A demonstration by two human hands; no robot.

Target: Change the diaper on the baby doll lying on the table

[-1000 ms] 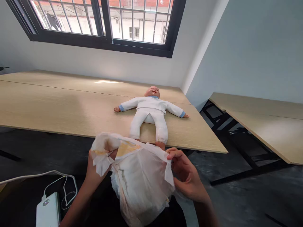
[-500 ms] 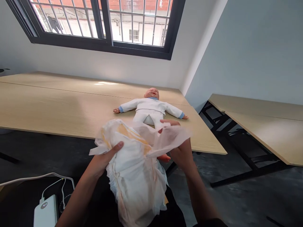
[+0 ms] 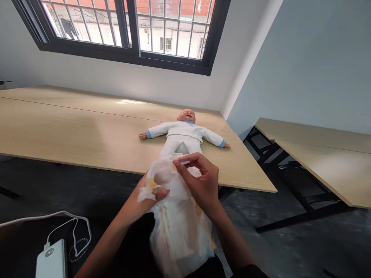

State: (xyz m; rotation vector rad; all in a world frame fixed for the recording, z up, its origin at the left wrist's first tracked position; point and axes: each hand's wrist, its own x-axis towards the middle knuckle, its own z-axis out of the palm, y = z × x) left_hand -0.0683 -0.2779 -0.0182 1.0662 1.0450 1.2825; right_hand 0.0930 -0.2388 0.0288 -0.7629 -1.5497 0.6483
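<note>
A white diaper with yellow patches hangs unfolded in front of me, its lower end over my lap. My left hand grips its upper left side, the thumb on the inner face and the other fingers hidden behind. At the top edge, my right hand pinches the material between thumb and forefinger. Just beyond the diaper, a baby doll lies face up on the table, arms spread, in a white suit with blue cuffs and collar. The diaper and my hands cover its lower legs.
The doll lies on a light wooden table below a barred window. A second wooden table stands at the right, beyond a gap. A white power bank with cables sits at the lower left.
My right hand has moved left and inward with the diaper's upper edge, which was spread to the right before. My left hand has shifted right, and the diaper's top is now bunched closer together.
</note>
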